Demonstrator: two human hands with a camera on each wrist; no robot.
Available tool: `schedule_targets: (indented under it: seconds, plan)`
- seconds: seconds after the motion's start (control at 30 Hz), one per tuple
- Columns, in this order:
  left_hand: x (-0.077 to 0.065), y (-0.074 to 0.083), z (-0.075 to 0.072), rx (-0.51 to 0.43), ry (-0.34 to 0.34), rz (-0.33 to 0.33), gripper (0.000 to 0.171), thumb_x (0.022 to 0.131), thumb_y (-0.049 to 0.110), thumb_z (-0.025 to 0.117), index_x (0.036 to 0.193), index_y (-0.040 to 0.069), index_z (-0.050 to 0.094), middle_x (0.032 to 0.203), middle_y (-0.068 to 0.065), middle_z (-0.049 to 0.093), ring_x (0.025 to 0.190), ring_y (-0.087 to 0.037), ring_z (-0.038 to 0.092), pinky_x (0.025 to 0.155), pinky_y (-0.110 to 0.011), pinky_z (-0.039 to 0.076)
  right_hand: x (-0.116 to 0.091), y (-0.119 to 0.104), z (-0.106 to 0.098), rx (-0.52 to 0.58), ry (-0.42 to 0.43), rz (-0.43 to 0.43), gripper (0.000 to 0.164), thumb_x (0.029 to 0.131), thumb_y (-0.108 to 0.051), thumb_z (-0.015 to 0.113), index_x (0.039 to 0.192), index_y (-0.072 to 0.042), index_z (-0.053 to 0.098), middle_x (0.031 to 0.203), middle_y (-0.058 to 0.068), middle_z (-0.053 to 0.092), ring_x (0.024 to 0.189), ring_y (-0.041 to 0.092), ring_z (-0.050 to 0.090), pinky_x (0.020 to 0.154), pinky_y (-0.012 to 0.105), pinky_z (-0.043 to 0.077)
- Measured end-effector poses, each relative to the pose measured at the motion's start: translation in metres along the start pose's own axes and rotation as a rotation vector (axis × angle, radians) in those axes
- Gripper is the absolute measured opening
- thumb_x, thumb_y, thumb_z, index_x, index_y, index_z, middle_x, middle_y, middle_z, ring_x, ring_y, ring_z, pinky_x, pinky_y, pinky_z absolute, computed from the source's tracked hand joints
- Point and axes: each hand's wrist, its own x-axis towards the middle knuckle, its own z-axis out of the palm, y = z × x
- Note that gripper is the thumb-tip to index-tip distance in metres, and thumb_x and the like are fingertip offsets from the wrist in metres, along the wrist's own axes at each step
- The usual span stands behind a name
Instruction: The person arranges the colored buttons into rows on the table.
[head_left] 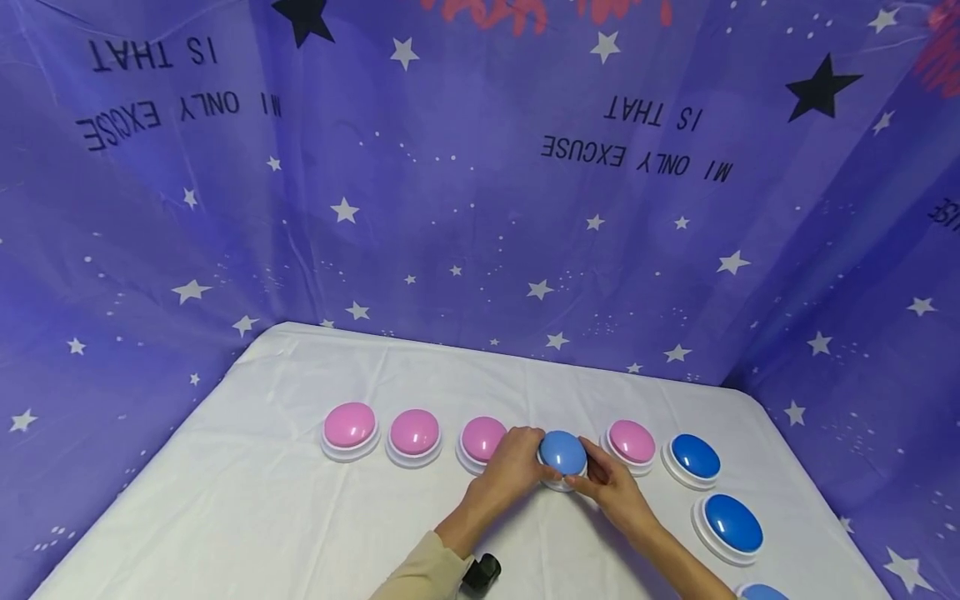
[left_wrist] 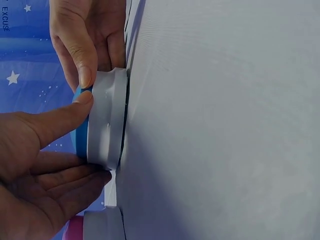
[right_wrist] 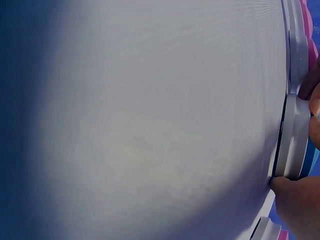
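Observation:
Both hands hold a round push button with a blue dome [head_left: 563, 452] and a white base, in line with the row of buttons. My left hand [head_left: 516, 463] grips its left side, and my right hand [head_left: 617, 490] grips its right side. In the left wrist view, the left hand [left_wrist: 37, 160] has its thumb at the dome's edge and its fingers beside the white base [left_wrist: 106, 120], which sits at the tabletop. The thumbs almost meet at the near side. At the right wrist view's edge, the right hand [right_wrist: 300, 205] touches the base [right_wrist: 292, 140].
Pink buttons stand left of the hands: one at the far left [head_left: 350, 425], one beside it [head_left: 415, 432], one by the left hand [head_left: 483, 438]. Another pink button [head_left: 632, 442] and blue buttons [head_left: 695, 456] [head_left: 733, 523] curve round the right. A black object [head_left: 482, 573] lies near the left sleeve.

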Motion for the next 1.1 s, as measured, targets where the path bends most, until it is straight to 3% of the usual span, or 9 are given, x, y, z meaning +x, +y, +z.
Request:
schedule_targets:
  seconds: [0.63,1.1]
  plan:
    - [-0.0014,-0.0017,-0.0017,0.057,0.017,-0.033,0.031,0.072,0.014,0.087,0.089,0.000,0.067,0.079,-0.004,0.063,0.075,-0.016,0.059,0.072,-0.029,0.049,0.0102,0.0008,0.0031,-0.004,-0.052,-0.026,0.073,0.089,0.005,0.068,0.147,0.015,0.027,0.151,0.034,0.030,0.140,0.040,0.027,0.105,0.032,0.035]
    - [-0.0034,0.0002,-0.0009,0.076,0.004,-0.029,0.035,0.074,0.015,0.087,0.095,-0.005,0.067,0.080,-0.008,0.064,0.077,-0.021,0.061,0.072,-0.031,0.050,0.0079,-0.0002,0.0050,-0.036,-0.039,-0.012,0.073,0.090,0.002,0.068,0.148,0.014,0.026,0.151,0.034,0.027,0.140,0.040,0.025,0.106,0.037,0.032]
